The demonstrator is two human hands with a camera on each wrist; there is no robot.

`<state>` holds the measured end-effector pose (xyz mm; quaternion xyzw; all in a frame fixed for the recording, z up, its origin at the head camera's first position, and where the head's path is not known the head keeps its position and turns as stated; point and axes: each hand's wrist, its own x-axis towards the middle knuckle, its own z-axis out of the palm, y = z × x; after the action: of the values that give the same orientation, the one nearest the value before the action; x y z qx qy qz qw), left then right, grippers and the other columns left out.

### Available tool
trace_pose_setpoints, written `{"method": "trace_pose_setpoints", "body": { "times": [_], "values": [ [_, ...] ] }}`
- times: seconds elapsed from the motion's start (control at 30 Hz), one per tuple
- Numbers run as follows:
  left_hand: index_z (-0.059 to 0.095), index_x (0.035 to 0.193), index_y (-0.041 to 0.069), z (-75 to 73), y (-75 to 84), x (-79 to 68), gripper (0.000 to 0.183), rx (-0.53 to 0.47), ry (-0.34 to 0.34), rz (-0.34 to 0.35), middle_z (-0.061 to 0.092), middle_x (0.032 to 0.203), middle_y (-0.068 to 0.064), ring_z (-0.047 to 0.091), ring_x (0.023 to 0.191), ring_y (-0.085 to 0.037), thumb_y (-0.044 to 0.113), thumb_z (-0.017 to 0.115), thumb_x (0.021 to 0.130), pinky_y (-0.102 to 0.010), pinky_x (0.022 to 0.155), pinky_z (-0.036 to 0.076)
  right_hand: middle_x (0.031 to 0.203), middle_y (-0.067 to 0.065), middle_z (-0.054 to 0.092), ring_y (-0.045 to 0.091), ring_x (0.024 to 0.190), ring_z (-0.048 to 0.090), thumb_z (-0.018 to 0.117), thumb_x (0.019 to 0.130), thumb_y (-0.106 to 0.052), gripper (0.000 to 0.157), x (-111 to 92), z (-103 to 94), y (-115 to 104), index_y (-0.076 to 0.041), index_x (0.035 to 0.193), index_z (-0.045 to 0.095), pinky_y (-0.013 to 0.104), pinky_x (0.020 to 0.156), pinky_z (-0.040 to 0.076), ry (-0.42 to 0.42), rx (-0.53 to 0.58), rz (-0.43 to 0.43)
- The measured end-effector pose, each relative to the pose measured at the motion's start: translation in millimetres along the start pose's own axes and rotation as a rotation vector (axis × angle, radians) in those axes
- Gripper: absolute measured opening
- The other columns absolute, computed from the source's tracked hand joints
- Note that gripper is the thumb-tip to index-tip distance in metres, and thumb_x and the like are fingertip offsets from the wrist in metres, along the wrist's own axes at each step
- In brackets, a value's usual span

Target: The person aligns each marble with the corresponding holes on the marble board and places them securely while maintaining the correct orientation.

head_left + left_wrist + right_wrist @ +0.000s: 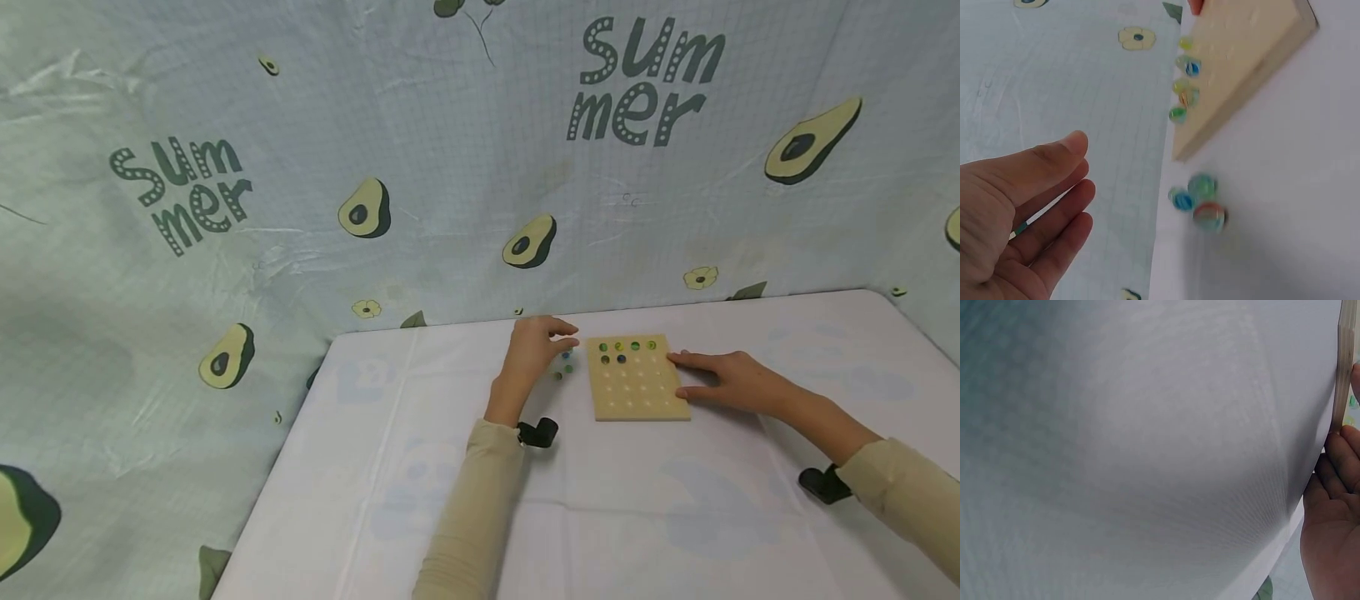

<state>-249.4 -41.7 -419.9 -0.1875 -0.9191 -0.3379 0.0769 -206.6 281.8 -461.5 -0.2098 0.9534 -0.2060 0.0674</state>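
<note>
A square wooden board (637, 408) with rows of small hollows lies on the table. Glass marbles (621, 359) fill its far row, and two more sit at the left of the second row. My left hand (527, 354) hovers just left of the board, thumb and fingertips apart with nothing between them. Below it, several loose marbles (1210, 215) in green, blue and reddish tints lie beside the board's corner. At the board's right edge, my right hand (731, 383) rests with extended index finger and thumb touching it; the right wrist view catches the board's side (1342, 375).
A white cloth covers the table (600, 517). Behind it hangs a pale curtain (450, 150) printed with avocados and lettering. Each wrist wears a small black camera, one at the left cuff (538, 432) and one at the right cuff (825, 483).
</note>
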Motion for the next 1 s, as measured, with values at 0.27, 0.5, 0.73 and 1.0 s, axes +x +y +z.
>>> {"method": "trace_pose_setpoints", "body": {
  "times": [0.27,0.5,0.73,1.0],
  "values": [
    [0.080,0.110,0.007,-23.5,-23.6,-7.0,0.023,0.047,-0.128,-0.001,0.077,0.109,-0.002,0.070,0.105,-0.018,0.018,0.080,0.088,-0.029,0.091,0.055,0.149,0.027,0.047,0.052,0.134,0.044,0.068,0.091,-0.060,0.080,0,0.1,0,-0.007,0.149,0.051,0.066,0.103,0.040,-0.002,-0.008,-0.012],
    [0.081,0.109,0.010,-28.9,-41.7,-9.5,0.022,0.081,-0.262,0.015,0.077,0.110,-0.001,0.069,0.107,-0.018,0.019,0.080,0.089,-0.030,0.093,0.054,0.148,0.027,0.048,0.051,0.134,0.045,0.068,0.091,-0.058,0.080,-1,-0.6,-1,-0.007,0.149,0.051,0.065,0.104,0.041,0.008,-0.003,-0.015],
    [0.081,0.109,0.012,-26.1,-44.8,-9.6,0.020,0.088,-0.343,0.060,0.077,0.112,0.000,0.069,0.110,-0.016,0.020,0.079,0.090,-0.028,0.094,0.054,0.147,0.027,0.049,0.050,0.134,0.045,0.070,0.092,-0.054,0.076,-3,-3.4,-3,-0.005,0.148,0.053,0.064,0.104,0.041,0.019,0.025,-0.038],
    [0.079,0.114,0.009,-20.2,-42.8,-11.6,0.024,0.085,-0.371,0.055,0.075,0.119,-0.002,0.066,0.119,-0.018,0.019,0.078,0.091,-0.030,0.102,0.050,0.147,0.027,0.048,0.052,0.133,0.046,0.069,0.092,-0.056,0.077,-2,-2.2,-2,-0.006,0.148,0.052,0.065,0.103,0.042,0.010,0.000,-0.031]
  ]
}}
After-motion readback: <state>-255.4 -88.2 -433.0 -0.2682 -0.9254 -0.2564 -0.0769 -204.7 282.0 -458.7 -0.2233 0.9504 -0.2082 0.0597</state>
